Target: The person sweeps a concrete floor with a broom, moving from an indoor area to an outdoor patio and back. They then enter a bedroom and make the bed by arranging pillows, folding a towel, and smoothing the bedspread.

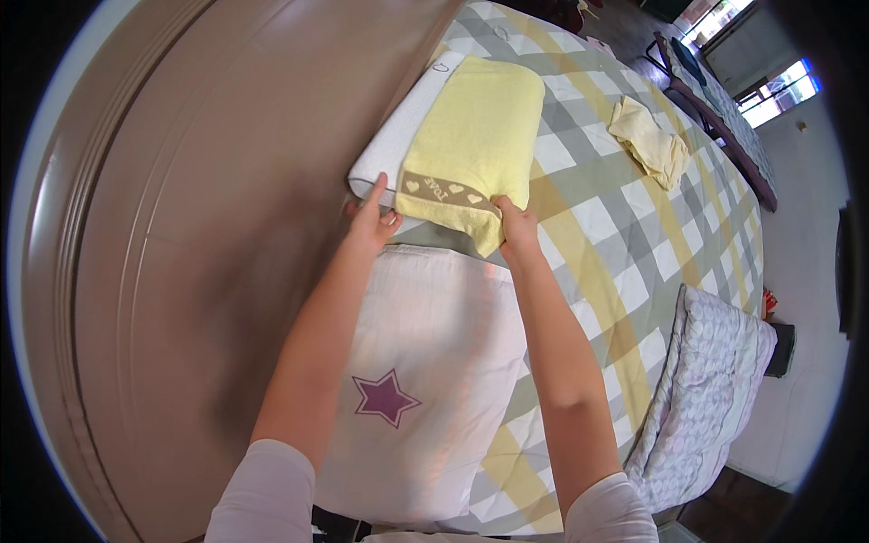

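A yellow towel point(475, 113) with a brown band of pale hearts lies over a white pillow point(403, 131) at the headboard side of the bed. The pillow's left strip shows uncovered. My right hand point(516, 226) is closed on the towel's near right corner, which hangs bunched below the band. At the near left corner of the pillow, my left hand point(369, 223) has its fingers apart and touches the edge; part of it is hidden. Between my forearms lies a pale pink pillow point(453, 317) with a purple star.
A brown padded headboard point(181, 208) runs along the left. On the checked bedsheet point(588, 226) lies a crumpled cream cloth point(650, 145) at the far right. A folded patterned quilt point(706, 398) sits at the near right edge. Another bed point(724, 118) stands beyond.
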